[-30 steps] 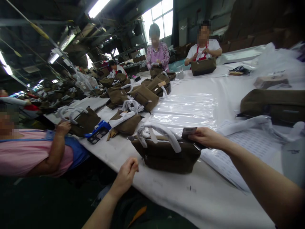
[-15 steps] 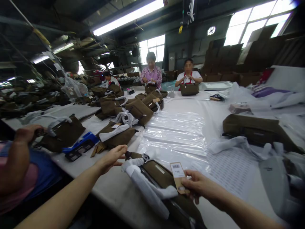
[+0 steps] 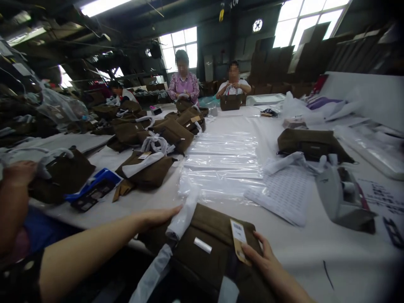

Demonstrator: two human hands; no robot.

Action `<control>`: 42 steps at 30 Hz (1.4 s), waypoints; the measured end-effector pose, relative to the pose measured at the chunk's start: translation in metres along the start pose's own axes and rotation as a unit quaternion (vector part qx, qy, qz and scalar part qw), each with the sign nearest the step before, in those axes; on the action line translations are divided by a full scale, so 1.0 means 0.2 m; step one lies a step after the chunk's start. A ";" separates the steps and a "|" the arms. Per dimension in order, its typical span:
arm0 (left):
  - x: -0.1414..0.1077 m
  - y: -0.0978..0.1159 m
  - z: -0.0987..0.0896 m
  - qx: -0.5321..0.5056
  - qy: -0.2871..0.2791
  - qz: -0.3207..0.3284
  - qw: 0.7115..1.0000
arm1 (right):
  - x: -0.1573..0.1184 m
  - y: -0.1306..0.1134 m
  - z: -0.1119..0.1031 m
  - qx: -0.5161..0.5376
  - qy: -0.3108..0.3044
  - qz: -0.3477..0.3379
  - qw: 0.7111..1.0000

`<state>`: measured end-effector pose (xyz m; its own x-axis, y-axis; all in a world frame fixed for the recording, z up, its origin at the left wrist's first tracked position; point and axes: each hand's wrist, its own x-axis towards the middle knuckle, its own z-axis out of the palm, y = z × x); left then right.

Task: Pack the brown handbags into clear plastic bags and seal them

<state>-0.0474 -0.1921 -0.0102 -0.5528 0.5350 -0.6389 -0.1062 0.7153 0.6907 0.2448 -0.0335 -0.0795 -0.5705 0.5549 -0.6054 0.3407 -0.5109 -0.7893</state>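
Two hands flanking olive canvas handbag (image 3: pixel 208 252), long axis crosswise: left hand (image 3: pixel 154 221), fingers together, beside wrapped handle (image 3: pixel 183 221); right hand (image 3: pixel 268 265), fingers on hang tag (image 3: pixel 239 240), closure unclear.

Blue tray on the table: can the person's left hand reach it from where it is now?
Probably yes: the left hand rests beside the brown bag, and the blue tray lies just beyond the forearm, with nothing standing between them.

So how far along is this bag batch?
Done-looking: the olive canvas handbag up the table has a white-wrapped handle and a tag. In hand: a similar bag, right hand on its barcode hang tag, left hand at its wrapped handle. Possibly left: another bag at right; total count unclear.
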 end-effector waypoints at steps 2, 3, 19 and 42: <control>-0.05 -0.07 0.07 -0.080 -0.058 -0.055 0.994 | 0.00 -0.04 0.01 0.034 -0.016 0.010 0.999; -0.06 -0.09 0.09 -0.112 -0.074 -0.051 0.990 | 0.01 -0.08 0.01 0.029 -0.026 -0.001 0.999; 0.13 -0.56 0.58 -0.093 0.180 0.308 0.930 | 0.43 0.01 -0.28 -0.242 -0.010 -0.376 0.894; 0.38 0.12 0.65 0.505 0.262 0.481 0.667 | 0.80 -0.16 -0.02 -0.583 -0.014 -0.512 0.631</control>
<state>0.0159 -0.0762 -0.0860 -0.2052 0.9234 0.3244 0.9705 0.2348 -0.0542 0.1462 0.0747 -0.1516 -0.9448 0.1822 0.2723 0.0920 0.9452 -0.3133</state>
